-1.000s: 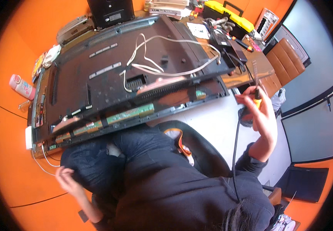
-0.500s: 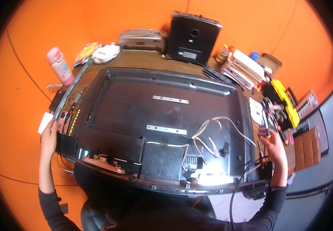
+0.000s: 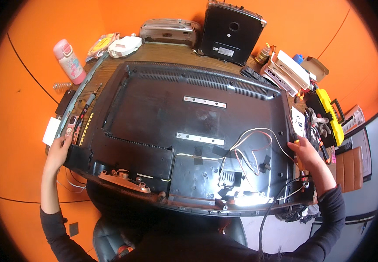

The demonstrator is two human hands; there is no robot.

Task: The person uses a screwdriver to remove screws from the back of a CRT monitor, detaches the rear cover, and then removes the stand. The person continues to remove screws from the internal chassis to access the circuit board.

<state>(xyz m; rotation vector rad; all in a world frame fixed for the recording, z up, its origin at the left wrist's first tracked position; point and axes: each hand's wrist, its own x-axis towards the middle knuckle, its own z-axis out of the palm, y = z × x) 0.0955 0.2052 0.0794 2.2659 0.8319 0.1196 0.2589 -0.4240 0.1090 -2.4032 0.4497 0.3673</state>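
Observation:
A large black TV back housing (image 3: pixel 154 113) lies across the desk, its lower edge toward me. Thin white and red wires (image 3: pixel 237 153) run over its right half, and a copper-coloured speaker-like part (image 3: pixel 125 181) sits at its lower left. My left hand (image 3: pixel 58 153) lies at the housing's left side with fingers stretched out, the tips by a small pinkish device (image 3: pixel 71 125). At the right edge, my right hand (image 3: pixel 307 153) is closed round a tool with an orange-yellow handle (image 3: pixel 300 164); its kind is mostly hidden.
A soldering iron (image 3: pixel 85 108) and pink bottle (image 3: pixel 71 63) stand left. Behind the housing are a silver device (image 3: pixel 170 31) and black box-shaped device (image 3: pixel 232 32). Right are white boxes (image 3: pixel 287 72), a yellow-edged toolbox (image 3: pixel 330 115) and a black cable (image 3: pixel 267 218).
The view has shifted, so the desk things sit differently in the picture. My left hand has moved inward to the pinkish device. My right hand has come closer against the housing's right edge.

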